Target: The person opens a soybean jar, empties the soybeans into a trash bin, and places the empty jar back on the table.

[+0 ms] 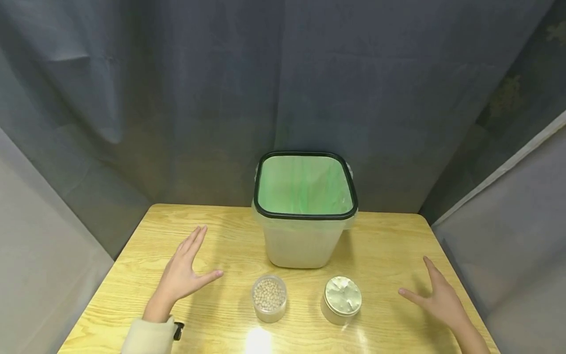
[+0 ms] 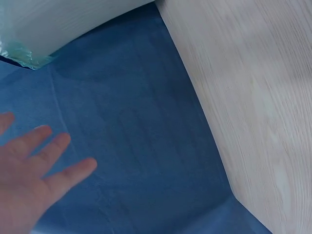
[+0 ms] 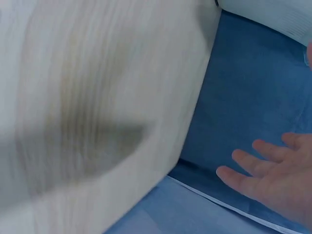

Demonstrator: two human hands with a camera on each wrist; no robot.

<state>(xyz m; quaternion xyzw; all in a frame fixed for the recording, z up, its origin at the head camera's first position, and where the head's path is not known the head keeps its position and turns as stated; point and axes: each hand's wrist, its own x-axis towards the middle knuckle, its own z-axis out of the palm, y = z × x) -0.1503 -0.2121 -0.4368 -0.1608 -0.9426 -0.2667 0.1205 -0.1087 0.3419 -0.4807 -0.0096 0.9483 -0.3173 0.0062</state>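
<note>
My left hand [image 1: 181,275] hovers over the left part of the table, fingers straight and thumb spread wide, holding nothing. Over the right part, my right hand [image 1: 439,300] is likewise spread with nothing in it. Between the hands stand two small round containers. Nearer the left hand is a clear jar [image 1: 269,314] full of small pale round beads or beans [image 1: 269,294]. Nearer the right hand sits a round tin [image 1: 339,314] whose top is a crinkled silvery surface [image 1: 342,295]. In the wrist views, the left fingers [image 2: 73,175] and right fingers [image 3: 239,180] are extended and apart.
A translucent square bin [image 1: 302,243] with a black rim [image 1: 305,216] and a green bag lining [image 1: 305,184] stands at the table's back middle. The wooden table [image 1: 389,246] backs onto a dark grey curtain [image 1: 212,98], with light panels at both sides.
</note>
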